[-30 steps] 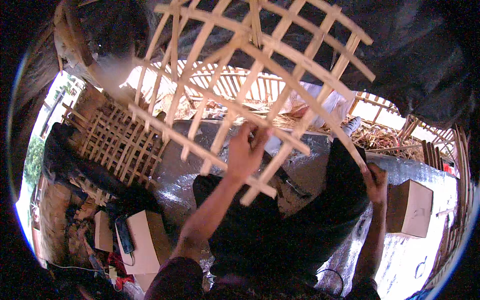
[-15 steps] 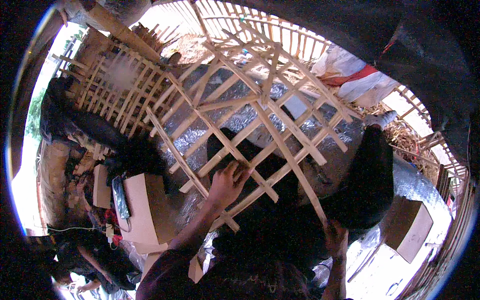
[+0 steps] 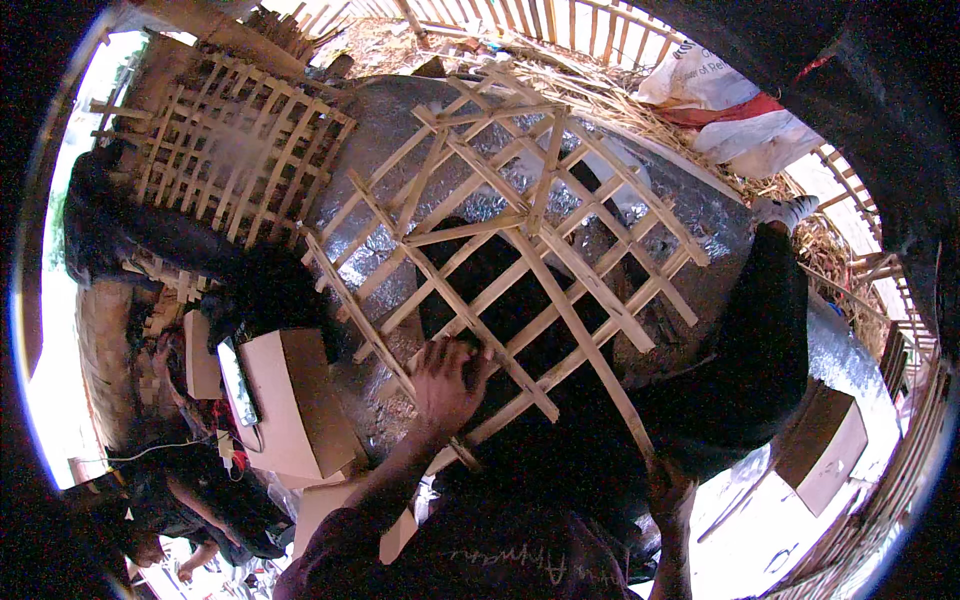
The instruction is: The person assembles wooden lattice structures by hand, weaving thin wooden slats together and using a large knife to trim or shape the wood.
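A lattice of pale wooden strips, crossed in a diamond grid, is tilted up in front of me over my legs. Curled fingers of my left hand close on one of its slats near the lower left edge. One long slat runs from the grid's middle down toward me. Its near end is in my right hand, which is closed and dark in shadow. Short diagonal strips cross the grid's far part.
Another wooden lattice lies at the upper left, beside a person's dark-clothed leg. Cardboard boxes stand left and right. A phone-like device leans on the left box. Straw and a striped sack lie at the far right.
The lattice's far end has dropped lower, and the view has shifted so more ground shows beyond it. Both hands keep nearly the same places on the strips.
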The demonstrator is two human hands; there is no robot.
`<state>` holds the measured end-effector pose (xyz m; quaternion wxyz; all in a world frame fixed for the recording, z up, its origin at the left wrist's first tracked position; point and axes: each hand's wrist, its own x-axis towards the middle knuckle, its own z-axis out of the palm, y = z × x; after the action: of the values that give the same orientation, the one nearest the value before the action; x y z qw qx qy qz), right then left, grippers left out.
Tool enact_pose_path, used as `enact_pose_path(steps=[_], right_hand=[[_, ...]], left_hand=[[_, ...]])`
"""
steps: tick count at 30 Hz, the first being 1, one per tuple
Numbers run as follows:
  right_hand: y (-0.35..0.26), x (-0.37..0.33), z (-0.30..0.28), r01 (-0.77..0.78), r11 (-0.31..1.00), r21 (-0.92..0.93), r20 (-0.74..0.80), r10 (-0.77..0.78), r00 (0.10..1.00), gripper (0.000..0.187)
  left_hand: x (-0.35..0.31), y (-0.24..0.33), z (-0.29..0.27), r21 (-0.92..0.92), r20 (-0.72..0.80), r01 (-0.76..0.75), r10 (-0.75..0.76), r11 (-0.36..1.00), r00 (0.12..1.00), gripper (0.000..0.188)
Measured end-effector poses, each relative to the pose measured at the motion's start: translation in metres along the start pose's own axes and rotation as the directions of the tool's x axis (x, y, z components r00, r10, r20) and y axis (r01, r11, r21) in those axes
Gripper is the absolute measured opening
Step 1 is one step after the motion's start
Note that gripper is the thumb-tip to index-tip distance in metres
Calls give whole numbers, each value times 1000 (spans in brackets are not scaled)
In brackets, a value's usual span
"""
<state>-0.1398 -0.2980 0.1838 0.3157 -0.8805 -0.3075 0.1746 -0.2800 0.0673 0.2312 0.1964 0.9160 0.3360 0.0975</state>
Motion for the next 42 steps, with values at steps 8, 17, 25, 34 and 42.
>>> enact_pose_path(steps=[8,17,25,34,42], right_hand=[[-35,2,-2,-181,984,2,88,180,980,21],[13,-20,24,-230,961,155,63,223,973,16],[-35,-7,9,-104,994,-41,56,106,993,14],[-6,-22,14,-192,980,-49,269,198,943,14],[35,-57,44,-301,950,87,115,290,950,17]], left_hand=[[85,7,-14,278,-204,49,9,959,979,45],[114,-29,16,-333,-499,-33,-147,942,854,48],[117,-35,26,195,-229,110,-64,975,971,48],[141,-72,37,15,-185,-23,25,1000,982,37],[133,-55,38,83,-283,133,-105,988,953,38]])
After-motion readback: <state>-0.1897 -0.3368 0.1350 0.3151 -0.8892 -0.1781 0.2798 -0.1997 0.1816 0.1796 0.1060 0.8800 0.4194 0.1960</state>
